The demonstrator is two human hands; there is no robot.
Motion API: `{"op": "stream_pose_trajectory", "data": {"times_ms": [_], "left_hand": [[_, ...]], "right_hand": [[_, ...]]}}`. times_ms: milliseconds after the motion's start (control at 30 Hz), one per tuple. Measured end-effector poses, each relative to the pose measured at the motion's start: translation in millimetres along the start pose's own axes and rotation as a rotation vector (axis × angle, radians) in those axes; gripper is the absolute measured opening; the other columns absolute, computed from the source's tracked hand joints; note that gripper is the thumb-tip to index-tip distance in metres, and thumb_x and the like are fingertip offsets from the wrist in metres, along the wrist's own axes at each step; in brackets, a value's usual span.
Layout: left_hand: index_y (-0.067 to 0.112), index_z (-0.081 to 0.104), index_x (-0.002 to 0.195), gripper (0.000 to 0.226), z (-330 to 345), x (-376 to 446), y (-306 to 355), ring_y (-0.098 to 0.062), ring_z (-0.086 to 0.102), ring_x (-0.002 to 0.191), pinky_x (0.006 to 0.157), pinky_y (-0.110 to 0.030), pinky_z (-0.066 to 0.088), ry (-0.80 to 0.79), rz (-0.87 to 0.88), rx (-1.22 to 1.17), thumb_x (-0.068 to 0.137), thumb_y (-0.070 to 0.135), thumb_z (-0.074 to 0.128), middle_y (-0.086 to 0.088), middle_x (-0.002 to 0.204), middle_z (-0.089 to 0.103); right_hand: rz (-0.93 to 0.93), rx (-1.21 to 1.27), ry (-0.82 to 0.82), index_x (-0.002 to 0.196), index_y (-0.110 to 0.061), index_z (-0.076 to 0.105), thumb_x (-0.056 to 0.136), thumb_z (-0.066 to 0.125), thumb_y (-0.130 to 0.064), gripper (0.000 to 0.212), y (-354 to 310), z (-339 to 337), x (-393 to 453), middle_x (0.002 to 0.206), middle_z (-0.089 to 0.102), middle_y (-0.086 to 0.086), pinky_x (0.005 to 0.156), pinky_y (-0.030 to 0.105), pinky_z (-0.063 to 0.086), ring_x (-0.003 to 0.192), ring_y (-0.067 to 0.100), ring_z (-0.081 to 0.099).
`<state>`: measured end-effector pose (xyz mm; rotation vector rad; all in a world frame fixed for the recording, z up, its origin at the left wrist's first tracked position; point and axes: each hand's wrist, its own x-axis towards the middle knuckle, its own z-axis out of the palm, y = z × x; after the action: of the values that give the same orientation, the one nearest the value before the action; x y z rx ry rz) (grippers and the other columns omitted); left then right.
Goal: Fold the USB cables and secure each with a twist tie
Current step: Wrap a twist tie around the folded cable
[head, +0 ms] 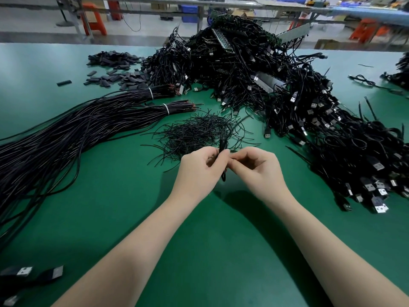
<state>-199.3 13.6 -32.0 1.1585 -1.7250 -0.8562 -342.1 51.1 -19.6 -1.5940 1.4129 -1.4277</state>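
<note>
Left hand (199, 167) and right hand (259, 167) grip a folded cable (223, 149), fingers mostly hiding it.

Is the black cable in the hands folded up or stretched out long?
Folded. The cable is a short, doubled bundle pinched between the left hand and right hand, looped ends showing above and below.

- My desk (110, 207) has a smooth green mat with a soft sheen.
- The USB cables (332, 134) wear black, faintly glossy plastic jackets; their plugs (380, 208) end in bright metal shells.
- The twist ties (199, 131) look thin, black, matt.
- The sleeve pieces (117, 60) near the far left corner are dull dark grey.
</note>
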Motion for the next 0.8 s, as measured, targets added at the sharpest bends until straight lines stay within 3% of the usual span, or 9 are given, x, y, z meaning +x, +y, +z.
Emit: {"op": "stream_pose_trajectory", "data": {"times_ms": [100,167,300,400,467,533,700,800], "left_hand": [[0.017,0.049,0.058,0.041,1.0,1.2,-4.2,-0.009,0.045,0.047,0.047,-0.028,0.039,0.002,-0.004,0.008,0.097,0.031,0.055,0.003,0.052,0.057],[0.027,0.054,0.06,0.036,-1.8,2.1,-5.7,-0.006,0.048,0.048,0.047,-0.023,0.04,-0.045,0.012,-0.019,0.096,0.032,0.057,0.005,0.058,0.063],[0.028,0.049,0.062,0.033,-5.9,0.3,-7.9,-0.004,0.035,0.047,0.047,-0.015,0.027,-0.053,0.119,-0.009,0.094,0.036,0.058,0.013,0.05,0.046],[0.023,0.06,0.073,0.024,-2.6,-2.2,-8.6,-0.004,0.044,0.05,0.048,-0.021,0.035,-0.027,0.121,-0.056,0.091,0.038,0.058,0.014,0.057,0.055],[0.024,0.068,0.084,0.016,0.1,-3.3,-7.0,-0.01,0.062,0.064,0.06,-0.029,0.052,-0.027,0.063,-0.163,0.088,0.038,0.061,0.011,0.071,0.069],[0.022,0.072,0.089,0.015,1.0,-3.9,-4.8,-0.016,0.071,0.078,0.072,-0.032,0.059,-0.05,-0.027,-0.288,0.086,0.035,0.066,0.004,0.081,0.075],[0.023,0.074,0.095,0.009,-0.7,-4.8,2.3,-0.006,0.067,0.067,0.057,-0.018,0.051,-0.156,-0.179,-0.515,0.089,0.017,0.07,0.002,0.077,0.075],[0.023,0.074,0.095,0.018,-2.0,-5.6,6.3,-0.003,0.063,0.064,0.055,-0.014,0.047,-0.196,-0.272,-0.652,0.077,0.025,0.073,0.005,0.073,0.073]], "right_hand": [[0.133,0.138,-0.014,0.077,-0.006,0.071,0.083,0.073,-0.006,0.006,0.4,-0.3,1.0,0.071,0.071,0.004,0.065,0.026,0.05,0.064,0.014,0.06],[0.25,0.224,-0.029,0.077,-0.009,0.07,0.084,0.072,-0.007,0.008,2.1,-0.7,2.4,0.067,0.068,0.001,0.063,0.024,0.047,0.062,0.01,0.057],[0.385,0.315,-0.108,0.078,-0.01,0.069,0.087,0.069,-0.008,0.009,3.4,-1.8,3.9,0.066,0.065,-0.001,0.062,0.02,0.049,0.064,0.008,0.058],[0.46,0.428,-0.102,0.077,-0.009,0.071,0.084,0.07,-0.01,0.007,1.2,-0.9,4.4,0.067,0.066,-0.001,0.06,0.019,0.05,0.065,0.008,0.061],[0.471,0.453,-0.076,0.078,-0.009,0.071,0.083,0.071,-0.011,0.005,0.4,-0.5,4.5,0.067,0.067,0.0,0.059,0.018,0.05,0.064,0.007,0.062],[0.451,0.449,-0.059,0.08,-0.009,0.071,0.083,0.071,-0.009,0.003,0.1,-0.8,5.1,0.069,0.068,0.001,0.06,0.017,0.05,0.064,0.008,0.061],[0.415,0.444,-0.071,0.081,-0.008,0.068,0.084,0.069,-0.005,0.004,1.4,-5.3,7.2,0.07,0.068,0.0,0.062,0.019,0.051,0.063,0.009,0.061],[0.38,0.443,-0.097,0.08,-0.008,0.067,0.082,0.068,-0.006,0.004,2.8,-8.8,8.1,0.068,0.067,0.0,0.063,0.019,0.051,0.063,0.009,0.059]]}}
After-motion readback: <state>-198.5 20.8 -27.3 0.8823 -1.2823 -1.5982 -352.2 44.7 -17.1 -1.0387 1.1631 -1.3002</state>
